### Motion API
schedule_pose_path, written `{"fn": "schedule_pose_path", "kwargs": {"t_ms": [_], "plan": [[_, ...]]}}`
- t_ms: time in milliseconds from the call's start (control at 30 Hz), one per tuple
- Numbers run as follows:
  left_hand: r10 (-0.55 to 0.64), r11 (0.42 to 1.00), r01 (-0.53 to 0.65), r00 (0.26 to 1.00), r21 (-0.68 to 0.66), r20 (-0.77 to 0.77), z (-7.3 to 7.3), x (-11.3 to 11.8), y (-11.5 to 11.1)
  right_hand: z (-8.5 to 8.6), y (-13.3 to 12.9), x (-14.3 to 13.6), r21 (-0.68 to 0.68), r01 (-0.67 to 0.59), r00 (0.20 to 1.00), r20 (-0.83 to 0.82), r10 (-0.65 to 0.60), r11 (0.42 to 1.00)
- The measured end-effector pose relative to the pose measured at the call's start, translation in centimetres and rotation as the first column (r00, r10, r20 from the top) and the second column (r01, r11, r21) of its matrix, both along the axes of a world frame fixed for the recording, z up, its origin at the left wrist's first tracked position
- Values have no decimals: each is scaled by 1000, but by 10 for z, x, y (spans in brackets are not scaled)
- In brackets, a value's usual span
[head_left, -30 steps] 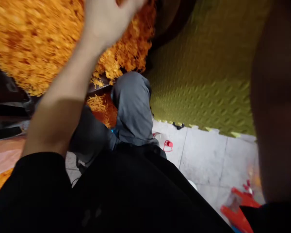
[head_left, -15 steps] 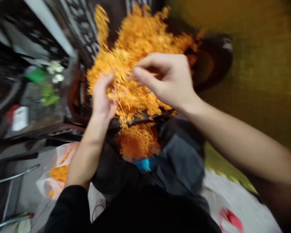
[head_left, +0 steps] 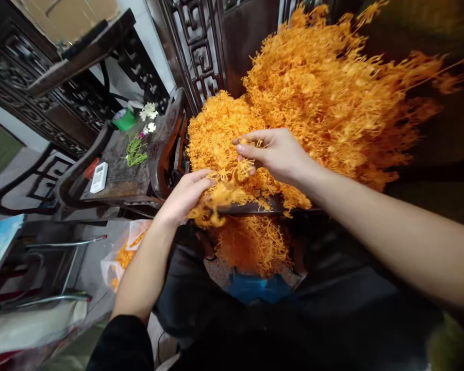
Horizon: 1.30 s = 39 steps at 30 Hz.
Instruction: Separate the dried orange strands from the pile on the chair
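Observation:
A large heap of orange plastic-like sprigs (head_left: 317, 87) covers the dark wooden seat in front of me. My left hand (head_left: 191, 193) is closed on a small bunch of orange sprigs (head_left: 226, 190) at the heap's near left edge. Just right of it and slightly higher, my right hand (head_left: 270, 152) pinches a thin orange sprig between thumb and fingers. Below the seat edge, between my legs, more orange sprigs (head_left: 251, 245) fill a blue container (head_left: 259, 287).
On a wooden side table (head_left: 119, 175) at left lie green tape (head_left: 124, 119), white flowers (head_left: 149, 111), green stems (head_left: 135, 150) and a white remote (head_left: 99, 178). A plastic bag (head_left: 110, 265) with orange pieces stands on the floor, near a metal-framed chair (head_left: 71, 268).
The camera view has swung left, so the heap sits further right and the side table shows more fully. My left hand now holds the bunch lower, nearer the seat's front edge.

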<state>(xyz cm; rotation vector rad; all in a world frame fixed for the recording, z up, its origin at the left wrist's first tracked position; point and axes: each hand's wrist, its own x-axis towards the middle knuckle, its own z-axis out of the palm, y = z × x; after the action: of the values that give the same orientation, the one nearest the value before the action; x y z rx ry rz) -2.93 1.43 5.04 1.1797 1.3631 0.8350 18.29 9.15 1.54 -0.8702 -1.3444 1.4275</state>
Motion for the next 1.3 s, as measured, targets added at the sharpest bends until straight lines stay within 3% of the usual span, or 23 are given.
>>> {"fn": "schedule_pose_path", "kwargs": {"t_ms": [100,167,333,433,533,667,767,833,967,1167,1300], "plan": [[-67,997,66,997,-39,-25,7,-19,4,-2,17,10,-2,61,997,-47,-61,998],[-52,999,51,998,-8,-37,9,-28,5,-4,29,17,-1,145,985,-96,-144,989],[180,969,-194,978,151,102,1,-37,11,-7,45,27,-11,219,973,-68,-219,976],[318,893,-378,913,242,254,-1,-36,13,-5,45,30,18,390,919,-79,-387,921],[393,790,-522,834,323,388,-1,-33,13,1,46,35,99,547,824,-238,-514,831],[405,716,-595,780,365,477,1,-25,9,8,43,44,212,602,769,-414,-488,770],[388,669,-629,750,396,536,6,-20,7,12,36,46,190,559,781,-449,-435,807],[341,698,-609,746,377,572,11,-20,7,16,26,44,136,471,820,-432,-376,872],[239,848,-461,775,263,585,17,-23,5,24,2,37,-17,220,909,-359,-211,975],[299,881,-422,846,213,442,15,-13,-8,29,-10,33,-128,111,901,-404,-154,985],[233,933,-311,907,183,351,12,-4,-16,23,-13,28,-127,12,926,-372,-59,992]]}}
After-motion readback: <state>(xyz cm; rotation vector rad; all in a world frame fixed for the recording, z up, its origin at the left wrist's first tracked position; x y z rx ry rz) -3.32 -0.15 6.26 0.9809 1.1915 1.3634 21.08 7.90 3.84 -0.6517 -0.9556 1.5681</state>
